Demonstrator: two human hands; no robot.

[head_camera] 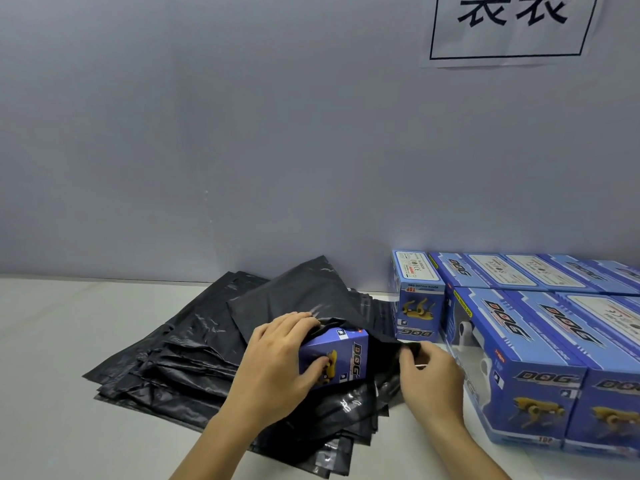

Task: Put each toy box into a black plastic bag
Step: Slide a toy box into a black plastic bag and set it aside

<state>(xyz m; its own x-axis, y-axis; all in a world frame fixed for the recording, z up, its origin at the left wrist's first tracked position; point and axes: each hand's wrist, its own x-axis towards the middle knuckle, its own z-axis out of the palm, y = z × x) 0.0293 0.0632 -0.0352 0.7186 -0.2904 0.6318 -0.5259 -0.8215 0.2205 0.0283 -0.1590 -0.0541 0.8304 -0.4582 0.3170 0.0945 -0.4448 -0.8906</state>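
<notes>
Two bare hands work over a pile of black plastic bags (166, 368). Left hand (273, 362) curls round a blue toy dog box (337, 355), partly inside the top bag (311, 299). Right hand (431, 379) pinches that bag's open edge. More boxes (540, 344) stand just right.

Left hand (277, 362): grips a blue toy box (334, 356), thumb on its printed end, fingers over its top.
Toy box: tilted, far end tucked under the lifted flap of a black bag (311, 299).
Right hand (427, 372): pinches the edge of the bag's opening, just right of the box.
Bag pile (180, 362): flat black bags stacked on the white surface (52, 341), under both hands.
Other boxes (540, 344): blue, in rows at the right, against the grey wall (242, 133).
Sign (512, 26): white paper on the wall, upper right.
</notes>
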